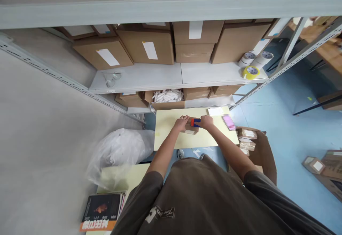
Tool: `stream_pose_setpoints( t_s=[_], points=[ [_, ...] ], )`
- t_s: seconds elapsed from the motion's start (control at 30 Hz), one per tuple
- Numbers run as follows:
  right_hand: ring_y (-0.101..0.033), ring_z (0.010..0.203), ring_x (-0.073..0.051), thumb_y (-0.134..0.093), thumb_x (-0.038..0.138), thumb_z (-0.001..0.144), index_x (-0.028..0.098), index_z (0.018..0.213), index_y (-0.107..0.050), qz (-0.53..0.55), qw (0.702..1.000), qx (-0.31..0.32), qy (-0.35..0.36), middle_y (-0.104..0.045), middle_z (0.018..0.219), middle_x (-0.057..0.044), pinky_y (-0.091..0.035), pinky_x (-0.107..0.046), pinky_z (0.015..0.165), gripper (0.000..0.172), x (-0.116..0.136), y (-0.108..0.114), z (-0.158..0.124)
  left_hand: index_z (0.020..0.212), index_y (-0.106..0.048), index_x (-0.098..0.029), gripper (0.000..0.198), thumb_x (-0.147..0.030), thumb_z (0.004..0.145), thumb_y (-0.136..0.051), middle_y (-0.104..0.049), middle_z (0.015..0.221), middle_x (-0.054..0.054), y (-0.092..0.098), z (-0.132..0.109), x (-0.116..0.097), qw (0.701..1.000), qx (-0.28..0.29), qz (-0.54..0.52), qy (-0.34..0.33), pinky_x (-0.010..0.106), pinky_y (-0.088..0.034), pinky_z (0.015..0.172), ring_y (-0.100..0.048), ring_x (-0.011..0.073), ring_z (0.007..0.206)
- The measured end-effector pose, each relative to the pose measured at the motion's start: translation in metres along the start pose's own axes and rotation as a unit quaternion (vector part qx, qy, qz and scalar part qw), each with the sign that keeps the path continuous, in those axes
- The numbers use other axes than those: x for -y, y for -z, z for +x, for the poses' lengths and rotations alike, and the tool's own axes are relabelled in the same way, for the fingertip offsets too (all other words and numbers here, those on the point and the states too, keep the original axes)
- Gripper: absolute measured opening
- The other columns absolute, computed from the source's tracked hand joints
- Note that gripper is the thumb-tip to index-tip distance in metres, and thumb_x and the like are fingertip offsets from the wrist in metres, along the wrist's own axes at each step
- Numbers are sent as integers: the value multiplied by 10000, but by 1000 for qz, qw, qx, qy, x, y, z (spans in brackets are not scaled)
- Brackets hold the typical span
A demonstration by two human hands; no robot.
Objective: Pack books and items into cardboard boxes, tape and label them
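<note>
A small brown cardboard box (191,129) lies on the pale yellow table (171,135). My left hand (181,123) rests on the box's left side, fingers curled over it. My right hand (206,121) grips a red and blue tape dispenser (195,122) pressed against the top of the box. A white sheet (215,111) and a pink blurred item (229,122) lie on the table to the right of my hands.
Grey shelves behind the table hold large cardboard boxes (146,46), tape rolls (251,72) and an open box of white pieces (167,96). An open carton with small packed boxes (247,139) stands at the right. A white plastic bag (120,149) and books (101,215) sit at the left.
</note>
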State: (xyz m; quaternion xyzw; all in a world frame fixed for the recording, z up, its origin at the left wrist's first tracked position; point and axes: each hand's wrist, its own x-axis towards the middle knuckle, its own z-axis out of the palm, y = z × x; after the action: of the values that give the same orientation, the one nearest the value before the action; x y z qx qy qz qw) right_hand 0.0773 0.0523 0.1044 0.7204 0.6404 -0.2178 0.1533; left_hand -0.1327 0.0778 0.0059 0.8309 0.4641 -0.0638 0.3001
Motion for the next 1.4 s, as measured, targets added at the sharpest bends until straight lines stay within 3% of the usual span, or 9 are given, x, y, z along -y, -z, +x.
stream_pose_setpoints(
  t_s=[0.27, 0.57, 0.67, 0.83, 0.9, 1.0, 1.17, 1.27, 1.4],
  points=[
    [-749, 1102, -312, -689, 715, 933, 145, 1203, -776, 37, 999, 25, -4, -780, 1175, -194, -548, -320, 838, 637, -25, -2, 0, 1658, -346, -387, 1306, -241, 554, -1028, -345, 1773, 69, 3, 5, 2, 999, -1, 30, 41, 472, -434, 1225, -348, 368, 1599],
    [-748, 1090, -354, -721, 725, 905, 117, 1153, -788, 46, 998, 30, -37, -781, 1139, -240, -553, -365, 858, 660, -151, -13, -3, 1611, -394, -322, 1234, -222, 550, -1016, -412, 1713, 112, 3, 1, -4, 999, -21, -22, 42, 452, -447, 1211, -423, 367, 1539],
    [-752, 1084, -353, -780, 629, 888, 106, 1179, -785, 45, 998, 24, -42, -779, 1147, -244, -561, -364, 854, 598, -138, -16, 7, 1604, -403, -308, 1269, -232, 509, -1041, -401, 1717, 130, -2, 0, -7, 997, -27, -42, 51, 463, -432, 1229, -425, 387, 1542],
    [-751, 1129, -319, -744, 476, 945, 117, 1260, -767, 73, 996, 31, -42, -782, 1182, -234, -567, -345, 894, 478, -65, -43, 28, 1602, -422, -280, 1283, -217, 485, -1050, -391, 1720, 146, -5, -1, -9, 994, -37, -85, 54, 469, -452, 1218, -486, 395, 1508],
    [-745, 1156, -322, -719, 372, 964, 85, 1265, -761, 82, 996, 20, -39, -780, 1192, -252, -556, -365, 939, 417, -53, -61, 30, 1600, -424, -276, 1269, -195, 494, -1041, -380, 1729, 152, -5, -2, -9, 993, -40, -100, 56, 479, -450, 1218, -484, 398, 1517],
    [-746, 1163, -318, -743, 326, 943, 77, 1227, -771, 99, 991, 66, -67, -773, 1213, -258, -550, -345, 924, 379, -65, -91, 25, 1602, -410, -293, 1258, -174, 512, -1027, -369, 1740, 144, -5, -5, -8, 992, -44, -110, 49, 472, -441, 1229, -483, 386, 1527],
    [-740, 1151, -300, -475, 423, 1095, 83, 1323, -690, 108, 980, 2, -166, -774, 1189, -235, -534, -348, 923, 463, -121, -133, 13, 1609, -373, -267, 1228, -121, 558, -991, -370, 1735, 168, -9, -3, -10, 995, -41, -76, 59, 459, -468, 1201, -518, 389, 1486],
    [-737, 1126, -300, -482, 289, 1068, 78, 1321, -676, 114, 982, 17, -151, -767, 1180, -236, -536, -362, 915, 383, -139, -144, 8, 1621, -366, -263, 1276, -112, 524, -1001, -394, 1718, 168, -11, 0, -9, 995, -44, -65, 60, 478, -462, 1210, -524, 402, 1471],
    [-728, 1155, -318, -523, 241, 1032, 54, 1332, -677, 121, 983, 42, -134, -748, 1188, -244, -536, -392, 948, 385, -134, -137, 1, 1650, -348, -308, 1321, -136, 518, -1006, -335, 1759, 153, -13, 1, -6, 993, -37, -93, 58, 489, -480, 1193, -567, 403, 1440]
  ],
)
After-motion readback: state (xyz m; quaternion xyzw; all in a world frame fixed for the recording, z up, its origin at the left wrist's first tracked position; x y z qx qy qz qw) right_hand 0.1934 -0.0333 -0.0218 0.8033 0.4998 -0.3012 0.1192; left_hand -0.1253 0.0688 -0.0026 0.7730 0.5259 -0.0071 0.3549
